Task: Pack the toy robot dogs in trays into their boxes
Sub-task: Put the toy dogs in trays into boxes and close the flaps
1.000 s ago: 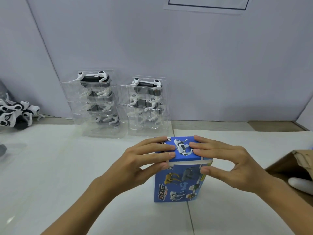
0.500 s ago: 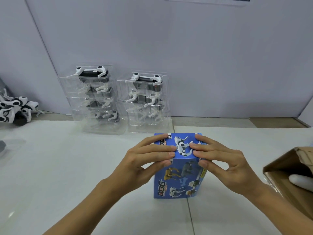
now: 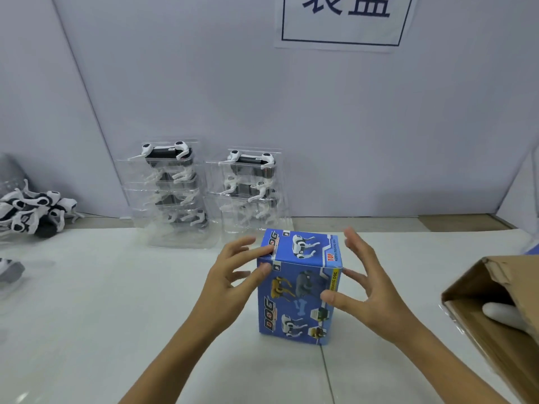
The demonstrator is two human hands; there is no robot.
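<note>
A blue toy-dog box (image 3: 297,290) stands upright on the white table, its top flap closed. My left hand (image 3: 233,275) touches the box's upper left edge with spread fingers. My right hand (image 3: 364,281) has its fingers spread beside the box's right side, the thumb tip against the front face. Two stacks of clear trays holding white-and-black robot dogs lean at the back wall: the left stack (image 3: 172,193) and the right stack (image 3: 250,188).
Loose robot dogs (image 3: 32,211) lie in a heap at the far left. An open brown cardboard carton (image 3: 495,310) sits at the right edge, with another person's white-gloved hand (image 3: 507,316) inside. A printed sign (image 3: 344,18) hangs on the wall.
Both my hands have come off the box's top flap and spread apart to its sides. The flap now lies flat and closed. The view has tilted upward.
</note>
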